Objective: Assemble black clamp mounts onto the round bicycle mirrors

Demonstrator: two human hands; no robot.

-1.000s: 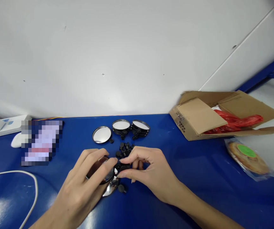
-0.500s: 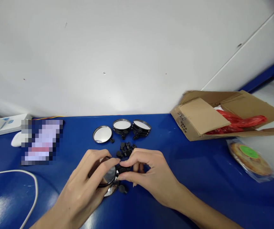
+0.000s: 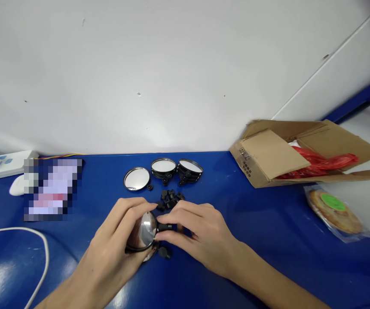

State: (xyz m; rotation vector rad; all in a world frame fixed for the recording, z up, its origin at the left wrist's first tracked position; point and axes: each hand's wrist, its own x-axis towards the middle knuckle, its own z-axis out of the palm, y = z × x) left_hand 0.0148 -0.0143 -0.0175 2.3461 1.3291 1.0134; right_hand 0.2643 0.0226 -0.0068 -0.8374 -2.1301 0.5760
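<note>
With left hand [image 3: 109, 246] clamped on round mirror [image 3: 147, 229] and right hand [image 3: 206, 234] pinching black stem [image 3: 165, 227], align squarely, bracing firmly against twist.

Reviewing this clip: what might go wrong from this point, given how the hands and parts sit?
The left hand holds a round mirror partly over another mirror, so the two could scrape. The right hand pinches a small black fitting at the rim; it might slip. A loose black part lies close by and could get knocked away.
</note>
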